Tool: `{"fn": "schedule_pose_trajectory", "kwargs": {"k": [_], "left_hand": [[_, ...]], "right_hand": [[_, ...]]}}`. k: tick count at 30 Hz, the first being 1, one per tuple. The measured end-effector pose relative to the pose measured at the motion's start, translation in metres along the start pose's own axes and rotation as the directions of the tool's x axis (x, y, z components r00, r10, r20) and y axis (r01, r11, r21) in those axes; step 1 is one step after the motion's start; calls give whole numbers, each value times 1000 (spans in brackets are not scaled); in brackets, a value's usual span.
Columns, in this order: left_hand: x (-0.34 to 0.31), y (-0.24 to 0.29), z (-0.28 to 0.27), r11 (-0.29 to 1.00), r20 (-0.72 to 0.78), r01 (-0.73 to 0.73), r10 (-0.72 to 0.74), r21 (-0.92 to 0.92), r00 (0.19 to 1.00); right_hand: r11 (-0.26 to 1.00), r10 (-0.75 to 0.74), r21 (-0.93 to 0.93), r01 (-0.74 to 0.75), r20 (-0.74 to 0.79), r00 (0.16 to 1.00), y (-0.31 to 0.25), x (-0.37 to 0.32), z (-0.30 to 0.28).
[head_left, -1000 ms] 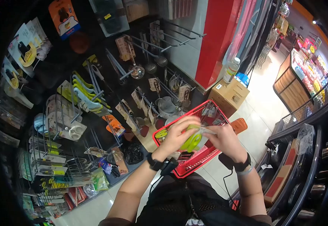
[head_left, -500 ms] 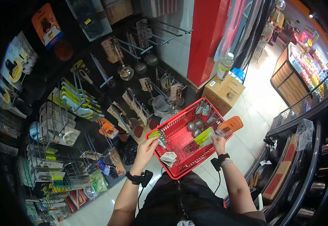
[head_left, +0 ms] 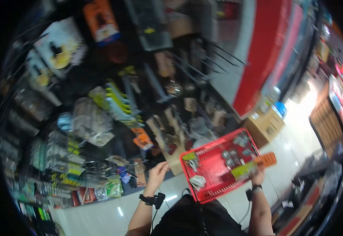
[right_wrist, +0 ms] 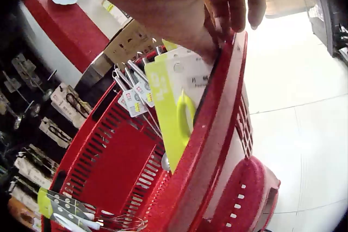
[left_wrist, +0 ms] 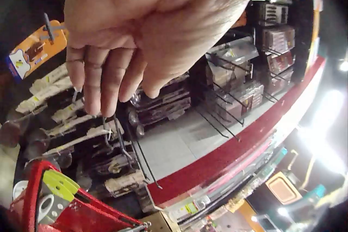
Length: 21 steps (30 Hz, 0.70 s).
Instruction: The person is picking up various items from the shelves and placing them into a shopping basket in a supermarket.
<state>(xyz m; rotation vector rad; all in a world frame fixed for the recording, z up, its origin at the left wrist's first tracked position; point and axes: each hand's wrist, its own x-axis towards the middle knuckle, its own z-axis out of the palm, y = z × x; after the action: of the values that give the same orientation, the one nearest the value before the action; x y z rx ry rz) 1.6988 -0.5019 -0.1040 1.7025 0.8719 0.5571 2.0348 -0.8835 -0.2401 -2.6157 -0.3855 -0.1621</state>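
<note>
My left hand [head_left: 158, 175] hangs beside the basket with nothing in it; its loosely bent fingers [left_wrist: 109, 79] show in the left wrist view. The right hand [head_left: 258, 175] grips the rim of a red plastic shopping basket [right_wrist: 217, 96], thumb inside and fingers over the outer side. Right under that thumb stands a green-and-white card [right_wrist: 168, 96] with a green looped handle on it. Round-headed metal utensils [head_left: 229, 157] lie farther in. Green-topped packaged utensils [head_left: 190, 157] and a white package [head_left: 198, 181] lie at the basket's left side.
An orange card [head_left: 266, 159] sticks out over the basket's right edge. Racks of hanging kitchen tools [head_left: 116, 106] fill the left. Behind the basket stands a cardboard box [head_left: 266, 125] with a bottle [head_left: 272, 96] on it. A red slotted seat-like piece [right_wrist: 244, 194] shows beside the basket.
The green packaged tool went from between both hands into the basket's right side. My left hand left the basket and drew back to the left. The head view has swung.
</note>
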Motion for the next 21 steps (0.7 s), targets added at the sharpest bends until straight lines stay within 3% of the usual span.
{"fn": "schedule_pose_trajectory", "kwargs": {"k": [1,2,5,7,8,9,10,11,12,13,16,18,19,21], "left_hand": [[6,0,-9,1000,-74,-25,25,3,997],[10,2,-18,999,-138,-48,49,6,989],[39,8,-50,993,-373,-100,114,56,921],[61,21,-71,978,-514,-189,206,86,832],[70,37,-83,968,-543,-155,238,195,805],[83,45,-93,965,-582,-229,258,125,771],[91,66,-101,969,-599,-206,245,134,762],[113,54,-116,941,-590,-302,333,154,736],[125,68,-128,896,-548,-320,441,306,711],[142,67,-138,890,-517,-415,450,191,728],[166,98,-157,911,-376,-410,393,38,839],[181,112,-167,933,-324,-357,351,42,879],[186,116,-168,922,-352,-372,384,106,853],[199,116,-177,946,-257,-323,308,-16,916]], "right_hand": [[984,116,115,-134,153,981,2,7,-3],[971,239,-32,-237,175,955,-3,7,-8],[973,225,-79,-217,117,967,5,6,4],[969,233,-94,-227,57,971,12,7,15],[963,260,-85,-256,45,965,14,7,17],[966,244,-98,-238,56,968,16,6,18],[968,239,-93,-234,51,970,13,8,16],[964,261,-66,-258,39,965,10,7,13],[958,284,-40,-283,27,958,1,4,6],[956,286,-60,-286,6,958,-5,1,2],[965,257,-30,-261,-97,961,-4,-5,4],[973,230,42,-227,-133,964,1,-11,9],[977,197,112,-180,-165,966,4,-15,11],[973,195,153,-176,-126,973,1,-24,6]]}}
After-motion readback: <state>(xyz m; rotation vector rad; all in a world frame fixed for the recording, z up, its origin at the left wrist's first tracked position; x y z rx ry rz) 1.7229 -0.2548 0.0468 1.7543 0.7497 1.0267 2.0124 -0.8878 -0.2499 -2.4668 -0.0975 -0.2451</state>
